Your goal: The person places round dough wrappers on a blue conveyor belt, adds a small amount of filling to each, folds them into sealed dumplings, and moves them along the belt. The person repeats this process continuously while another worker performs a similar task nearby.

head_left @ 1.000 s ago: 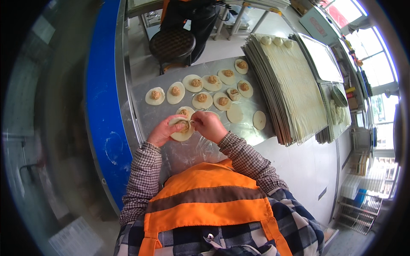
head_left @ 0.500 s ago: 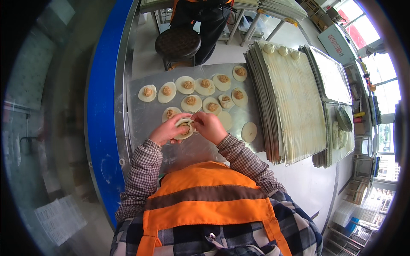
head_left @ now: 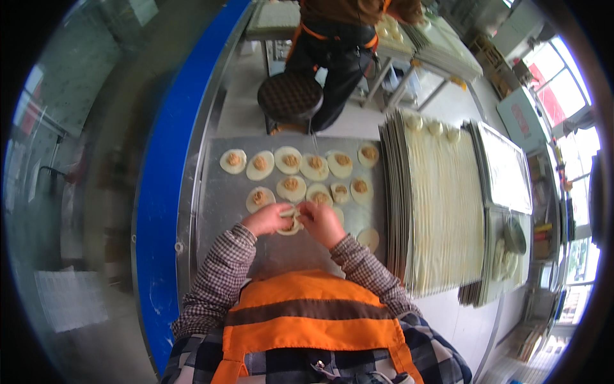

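Observation:
My left hand cups a filled dough wrapper, its thumb over the filling. The fingers of my right hand pinch the wrapper's edge from the other side. Part of the wrapper is hidden by my fingers. Beyond my hands, several flat dough rounds lie on the metal table, each topped with a lump of brownish filling. A smaller, partly folded one sits among them. To the right of my right hand lies a plain dough round without filling.
A tall stack of cloth-covered trays stands right of the table, with a few dough balls at its far end. Behind it are more trays and a metal bowl. A blue strip borders the left. Ahead are a stool and a co-worker.
The view has tilted up, so the table sits lower and more of the co-worker shows. My hands stay on the wrapper, and its opening looks narrower between my fingers.

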